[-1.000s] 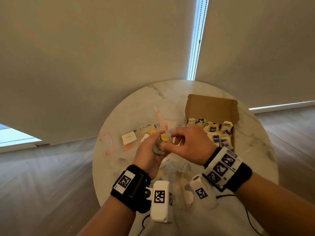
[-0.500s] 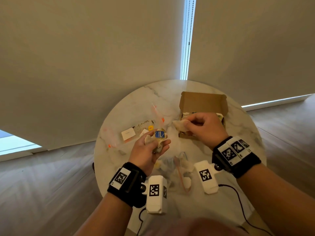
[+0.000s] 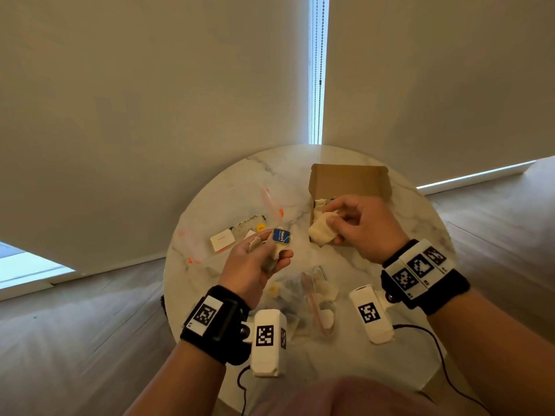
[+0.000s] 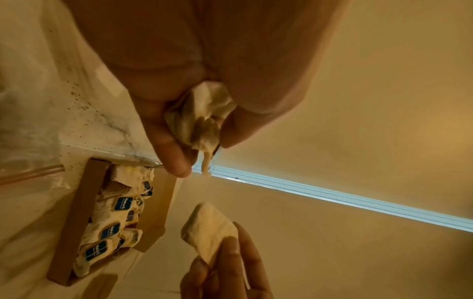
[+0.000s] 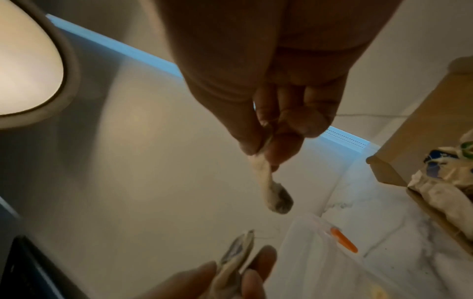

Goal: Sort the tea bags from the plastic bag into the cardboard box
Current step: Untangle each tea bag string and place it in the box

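A home living space: a round marble desk (image 3: 420, 223) stands on wood-plank flooring (image 3: 75, 325) before drawn roller blinds (image 3: 150, 100) with a bead chain (image 3: 319, 70).

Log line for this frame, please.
left hand: holds blue-tagged tea bag | right hand: pinches tea bag beside cardboard box

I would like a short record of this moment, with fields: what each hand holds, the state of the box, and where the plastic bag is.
left hand: grips a tea bag with a blue tag
right hand: pinches a plain tea bag over the near edge of the box
cardboard box: open, lid up, already holding tea bags
plastic bag: lies on the marble table between the wrists, a few tea bags inside
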Motion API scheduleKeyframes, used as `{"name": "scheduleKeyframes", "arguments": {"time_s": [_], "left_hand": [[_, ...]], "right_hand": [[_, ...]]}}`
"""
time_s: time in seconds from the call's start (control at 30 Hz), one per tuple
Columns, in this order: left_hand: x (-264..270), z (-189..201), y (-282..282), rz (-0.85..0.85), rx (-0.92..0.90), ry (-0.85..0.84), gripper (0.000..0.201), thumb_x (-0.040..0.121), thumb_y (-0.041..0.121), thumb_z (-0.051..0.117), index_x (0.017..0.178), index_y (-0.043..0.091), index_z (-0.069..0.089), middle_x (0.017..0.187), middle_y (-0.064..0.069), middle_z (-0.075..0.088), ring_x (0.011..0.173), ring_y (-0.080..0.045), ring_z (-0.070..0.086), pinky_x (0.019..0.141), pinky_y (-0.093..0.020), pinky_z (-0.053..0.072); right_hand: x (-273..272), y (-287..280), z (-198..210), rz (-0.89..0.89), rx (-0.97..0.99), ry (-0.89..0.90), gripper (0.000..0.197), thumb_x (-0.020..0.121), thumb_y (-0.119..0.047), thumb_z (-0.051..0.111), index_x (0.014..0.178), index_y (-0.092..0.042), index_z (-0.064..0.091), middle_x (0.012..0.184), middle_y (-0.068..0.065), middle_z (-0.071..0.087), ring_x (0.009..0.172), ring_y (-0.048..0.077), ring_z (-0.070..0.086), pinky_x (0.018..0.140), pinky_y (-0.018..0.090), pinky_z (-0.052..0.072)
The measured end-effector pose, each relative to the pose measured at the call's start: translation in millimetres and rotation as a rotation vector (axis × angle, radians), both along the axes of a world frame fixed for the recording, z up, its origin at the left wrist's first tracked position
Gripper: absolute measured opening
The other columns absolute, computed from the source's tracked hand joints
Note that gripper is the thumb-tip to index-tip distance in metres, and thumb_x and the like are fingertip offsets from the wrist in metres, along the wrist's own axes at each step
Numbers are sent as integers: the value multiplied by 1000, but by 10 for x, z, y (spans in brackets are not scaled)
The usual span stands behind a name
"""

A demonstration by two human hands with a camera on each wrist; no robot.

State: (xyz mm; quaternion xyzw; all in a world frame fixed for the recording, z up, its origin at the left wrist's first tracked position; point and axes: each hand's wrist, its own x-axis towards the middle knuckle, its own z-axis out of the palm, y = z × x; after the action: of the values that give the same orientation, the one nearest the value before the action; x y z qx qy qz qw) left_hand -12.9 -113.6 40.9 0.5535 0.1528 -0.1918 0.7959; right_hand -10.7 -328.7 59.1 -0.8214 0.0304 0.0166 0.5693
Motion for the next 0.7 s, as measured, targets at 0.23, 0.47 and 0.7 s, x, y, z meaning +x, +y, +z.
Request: {"name": "scheduleKeyframes", "arguments": {"time_s": [0.23, 0.47, 0.7], "left_hand": [[-1, 31, 22, -73, 95, -68, 18, 96, 1, 55, 107, 7, 67, 91, -11, 71, 65, -20, 61, 57, -30, 51], [39, 97, -82, -148, 178, -134, 22, 74, 19, 80, 87, 13, 64, 69, -4, 60, 56, -16, 50, 48, -26, 42], [90, 120, -36, -364, 591, -486, 32, 94, -2, 57, 106, 24, 71, 86, 2, 72, 52, -10, 52, 49, -20, 44]], "right_hand": [[17, -35, 42, 87, -102, -40, 10, 88, -9, 68, 85, -17, 63, 66, 7, 68, 53, 19, 64, 59, 38, 57], [35, 75, 45, 287, -289, -93, 6, 84, -18, 71, 82, -22, 67, 71, -2, 69, 65, 13, 64, 67, 36, 55], [13, 111, 123, 342, -370, -119, 5, 83, -19, 73, 82, -23, 70, 73, -7, 67, 66, 6, 60, 63, 23, 49]]}}
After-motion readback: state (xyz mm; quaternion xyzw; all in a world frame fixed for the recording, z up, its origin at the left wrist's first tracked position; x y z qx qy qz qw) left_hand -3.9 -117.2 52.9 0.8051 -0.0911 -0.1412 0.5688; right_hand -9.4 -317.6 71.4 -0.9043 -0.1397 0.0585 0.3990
